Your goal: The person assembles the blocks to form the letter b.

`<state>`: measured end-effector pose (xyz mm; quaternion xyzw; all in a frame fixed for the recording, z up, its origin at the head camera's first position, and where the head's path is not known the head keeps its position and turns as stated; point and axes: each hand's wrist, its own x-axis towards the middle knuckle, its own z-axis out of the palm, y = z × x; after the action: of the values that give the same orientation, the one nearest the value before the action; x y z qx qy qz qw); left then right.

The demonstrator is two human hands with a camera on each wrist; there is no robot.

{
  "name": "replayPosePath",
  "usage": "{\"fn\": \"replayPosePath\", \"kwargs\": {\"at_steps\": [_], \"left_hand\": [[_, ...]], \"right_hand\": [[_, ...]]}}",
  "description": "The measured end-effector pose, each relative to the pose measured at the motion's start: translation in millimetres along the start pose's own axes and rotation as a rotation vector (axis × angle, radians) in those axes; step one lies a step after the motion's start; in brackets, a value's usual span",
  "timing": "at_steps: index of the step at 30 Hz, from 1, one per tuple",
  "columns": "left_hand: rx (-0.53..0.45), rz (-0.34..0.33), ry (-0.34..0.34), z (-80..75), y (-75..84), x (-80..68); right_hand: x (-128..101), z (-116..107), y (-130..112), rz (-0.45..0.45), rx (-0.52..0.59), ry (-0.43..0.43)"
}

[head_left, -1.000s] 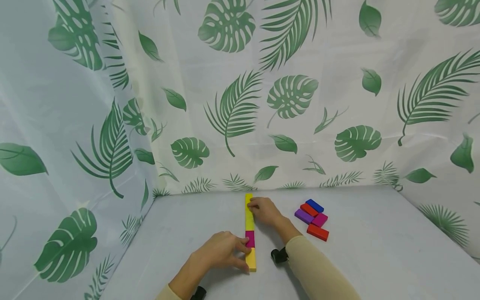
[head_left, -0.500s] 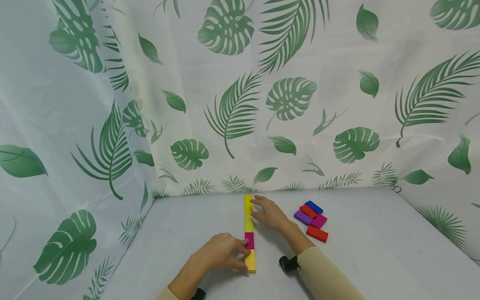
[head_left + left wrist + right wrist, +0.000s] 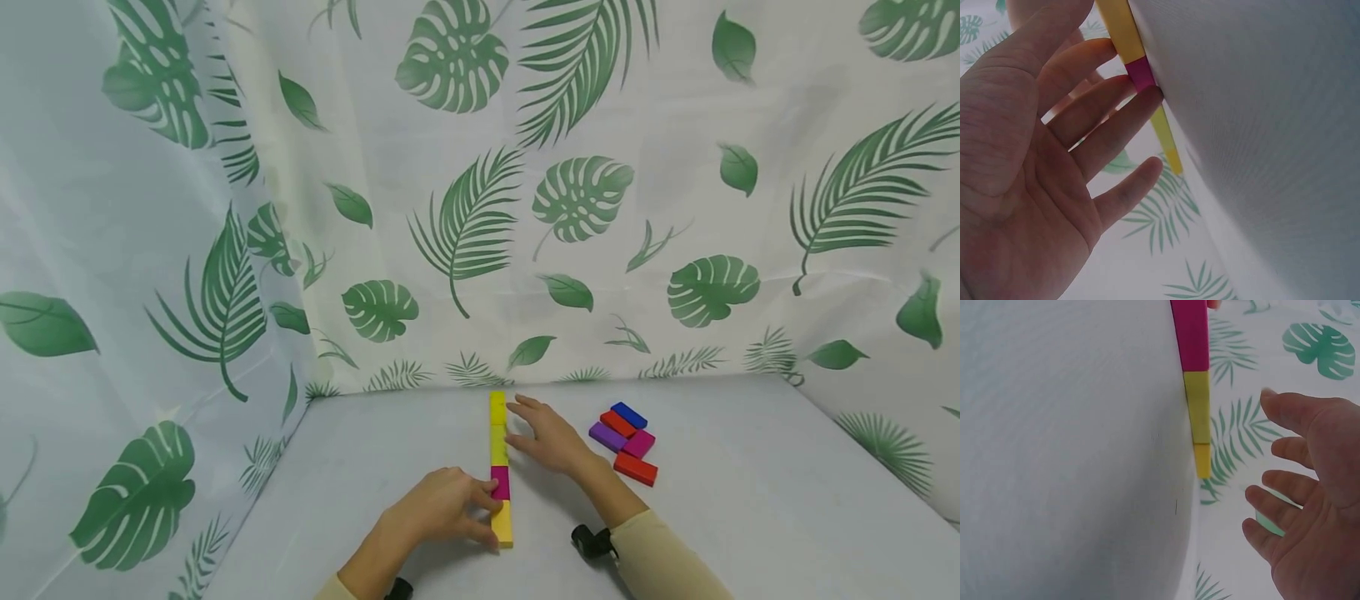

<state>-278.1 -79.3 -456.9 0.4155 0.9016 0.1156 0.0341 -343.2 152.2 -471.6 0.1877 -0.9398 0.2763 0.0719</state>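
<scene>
A straight row of rectangular blocks runs away from me on the table. From near to far it has an orange-yellow block, a magenta block, a lime-yellow block and a yellow block. My left hand rests along the row's left side, its fairly straight fingers at the magenta and orange-yellow blocks and its thumb by the near end. In the left wrist view, fingertips overlap the magenta block. To the right of the row is my right hand, fingers spread, holding nothing; the right wrist view shows it apart from the blocks.
Right of the row lies a loose group: a blue block, a red block, a purple block, a magenta block and another red block. A leaf-print curtain borders the table behind.
My right hand has let go of the row's far end and drawn back to the right and nearer, its fingers spreading. The left hand and the blocks stay in place.
</scene>
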Motion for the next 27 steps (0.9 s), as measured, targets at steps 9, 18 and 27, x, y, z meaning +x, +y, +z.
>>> {"fn": "replayPosePath", "kwargs": {"at_steps": [9,18,27], "left_hand": [[0.011,0.012,0.02,-0.6,1.7,-0.6],[-0.005,0.018,0.012,-0.8,3.0,1.3],[-0.013,-0.038,-0.021,-1.5,4.3,1.3]], "right_hand": [[-12,-11,10,-0.015,-0.033,-0.003],[-20,-31,14,-0.046,-0.01,0.022],[-31,-51,21,-0.054,-0.034,0.047]]}}
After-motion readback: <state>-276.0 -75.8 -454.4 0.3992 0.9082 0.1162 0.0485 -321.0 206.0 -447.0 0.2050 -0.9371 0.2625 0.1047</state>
